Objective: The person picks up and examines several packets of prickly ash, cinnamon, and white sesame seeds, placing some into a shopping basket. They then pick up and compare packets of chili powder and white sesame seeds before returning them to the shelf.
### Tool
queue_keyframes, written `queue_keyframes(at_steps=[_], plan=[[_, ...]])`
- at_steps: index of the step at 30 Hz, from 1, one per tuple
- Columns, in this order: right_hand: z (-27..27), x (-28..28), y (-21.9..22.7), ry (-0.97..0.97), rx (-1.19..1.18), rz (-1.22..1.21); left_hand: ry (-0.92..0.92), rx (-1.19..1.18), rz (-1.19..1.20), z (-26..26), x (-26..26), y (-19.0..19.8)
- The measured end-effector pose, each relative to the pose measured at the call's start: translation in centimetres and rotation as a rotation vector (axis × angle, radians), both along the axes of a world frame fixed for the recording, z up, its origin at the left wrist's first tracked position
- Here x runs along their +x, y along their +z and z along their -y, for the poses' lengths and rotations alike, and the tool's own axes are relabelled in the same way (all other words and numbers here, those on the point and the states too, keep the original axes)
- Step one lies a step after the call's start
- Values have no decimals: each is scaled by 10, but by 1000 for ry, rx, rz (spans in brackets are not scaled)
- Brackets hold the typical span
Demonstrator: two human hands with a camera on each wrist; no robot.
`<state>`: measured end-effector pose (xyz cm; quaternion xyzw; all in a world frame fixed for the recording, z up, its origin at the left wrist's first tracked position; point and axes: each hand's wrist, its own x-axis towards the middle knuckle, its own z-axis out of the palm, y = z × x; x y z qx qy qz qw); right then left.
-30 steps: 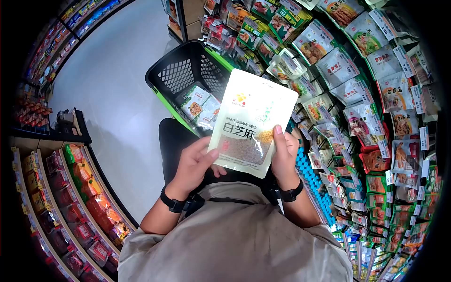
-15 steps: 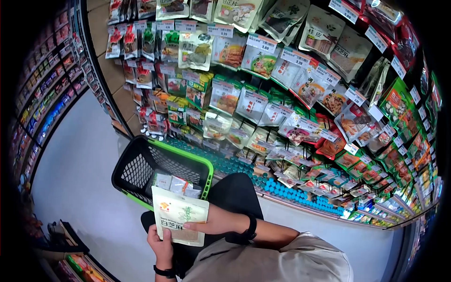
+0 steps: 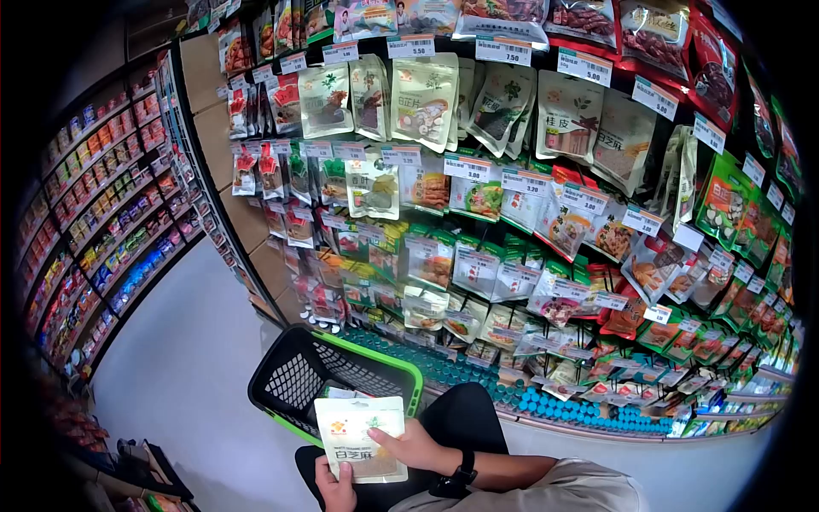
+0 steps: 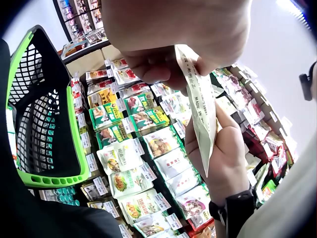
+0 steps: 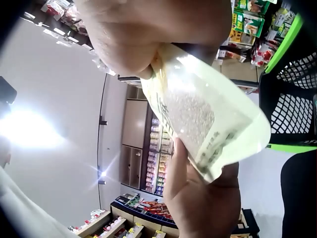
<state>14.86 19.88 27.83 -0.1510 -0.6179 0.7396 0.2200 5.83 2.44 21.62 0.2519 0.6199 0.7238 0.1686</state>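
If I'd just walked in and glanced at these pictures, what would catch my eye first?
Probably the wall of hanging snack and spice packets with price tags, filling the upper and right part of the head view. Low in the middle, a person's left hand and right hand hold a pale sesame seed packet between them. Just behind it sits a black shopping basket with a bright green rim, a few packets inside.

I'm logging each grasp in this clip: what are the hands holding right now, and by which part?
A pale flat sesame-seed pouch: left hand grips its bottom edge, right hand its right side.
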Motion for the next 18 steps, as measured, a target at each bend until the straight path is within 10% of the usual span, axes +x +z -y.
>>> queue_keyframes(at_steps=[18], plan=[[-37, 31, -31, -158, 133, 179, -429, -221, 32, -33, 2, 26]])
